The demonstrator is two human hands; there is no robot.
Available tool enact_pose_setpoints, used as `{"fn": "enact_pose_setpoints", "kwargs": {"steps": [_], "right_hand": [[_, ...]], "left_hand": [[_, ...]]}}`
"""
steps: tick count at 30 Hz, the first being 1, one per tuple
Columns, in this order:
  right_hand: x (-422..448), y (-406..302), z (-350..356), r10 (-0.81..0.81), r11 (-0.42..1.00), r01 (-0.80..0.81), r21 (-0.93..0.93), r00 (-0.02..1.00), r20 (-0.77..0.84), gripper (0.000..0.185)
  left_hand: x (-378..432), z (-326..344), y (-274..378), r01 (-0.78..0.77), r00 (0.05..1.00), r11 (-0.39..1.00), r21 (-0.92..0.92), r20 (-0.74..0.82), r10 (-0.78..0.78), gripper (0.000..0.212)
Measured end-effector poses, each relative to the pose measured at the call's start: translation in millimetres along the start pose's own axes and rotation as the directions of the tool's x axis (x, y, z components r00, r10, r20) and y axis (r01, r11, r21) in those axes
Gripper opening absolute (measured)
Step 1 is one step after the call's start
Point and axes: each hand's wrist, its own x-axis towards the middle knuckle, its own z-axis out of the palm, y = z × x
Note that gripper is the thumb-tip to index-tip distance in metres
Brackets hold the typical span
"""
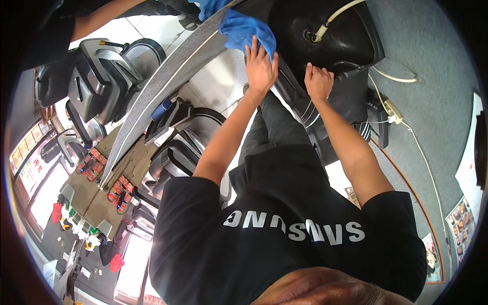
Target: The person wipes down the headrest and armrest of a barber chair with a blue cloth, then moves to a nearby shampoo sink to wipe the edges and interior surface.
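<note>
My left hand (261, 68) grips a crumpled blue cloth (248, 29), its fingers laid over the fabric. The cloth hangs against the end of a grey ledge (173, 82) below a large mirror. My right hand (319, 82) is curled into a loose fist with no object visible in it. It sits at the front edge of a black shampoo basin (293, 34); whether it touches the rim I cannot tell. In the basin, a pale hose with a spray head (321, 33) points at the drain hole.
Black and chrome salon chairs (179, 156) stand to my left, with a blue object (161, 109) on one. More chairs (99, 76) show in the mirror. A power strip (393, 111) and cords run along the grey wall (419, 103) at right. Posters (461, 221) hang there.
</note>
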Motion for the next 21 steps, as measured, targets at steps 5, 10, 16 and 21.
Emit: {"fn": "enact_pose_setpoints", "kwargs": {"steps": [5, 10, 16, 21], "right_hand": [[-1, -1, 2, 0.001, 1.0, -0.001, 0.01, 1.0, -0.002, 0.044], [-3, 2, 2, 0.003, 1.0, -0.003, -0.012, 1.0, 0.01, 0.044], [-4, 5, 4, -0.005, 1.0, 0.005, 0.007, 0.999, -0.038, 0.045], [1, 4, 5, -0.038, 0.999, 0.038, 0.011, 0.999, -0.037, 0.044]], "left_hand": [[-83, -18, 44, 0.011, 0.979, 0.982, -0.188, 0.203, 0.028, 0.034], [-155, -37, 89, 0.553, 0.832, 0.565, -0.612, 0.439, -0.338, 0.051], [-118, -52, 83, 0.66, 0.485, -0.001, -0.752, 0.427, -0.763, 0.069], [-60, -8, 29, 0.59, 0.58, 0.21, -0.78, 0.228, -0.782, 0.071]]}}
